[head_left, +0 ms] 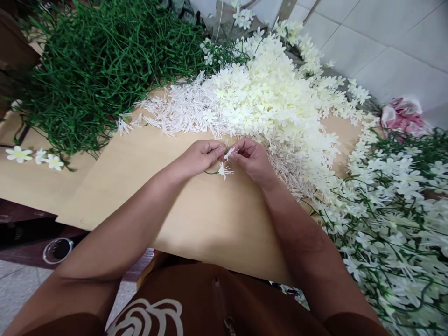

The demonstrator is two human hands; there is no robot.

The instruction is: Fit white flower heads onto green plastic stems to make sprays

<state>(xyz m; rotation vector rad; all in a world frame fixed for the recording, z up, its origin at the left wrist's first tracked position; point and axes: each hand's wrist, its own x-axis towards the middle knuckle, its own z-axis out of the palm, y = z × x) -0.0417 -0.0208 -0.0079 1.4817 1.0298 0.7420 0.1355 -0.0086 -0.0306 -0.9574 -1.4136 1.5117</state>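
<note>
My left hand (199, 157) is closed in a pinch over the tan board, gripping a green artificial flower stem (210, 173). A spiky white stamen piece (226, 171) sits on a branch of it, hanging just below my fingers. Close beside it, my right hand (255, 161) pinches a small white stamen piece (229, 153) at the stem's upper tip. The fingertips of both hands almost meet there. Just beyond them lie a heap of loose white stamen pieces (175, 109) and a bigger heap of cream flower petals (276, 88).
A large mound of green stems (115, 56) fills the back left. Finished white flowers on stems (395, 224) are piled at the right. A pink-and-white bundle (402, 116) rests near the tiled wall (395, 32). Several loose flowers (19, 154) lie on the cardboard (105, 186) at left.
</note>
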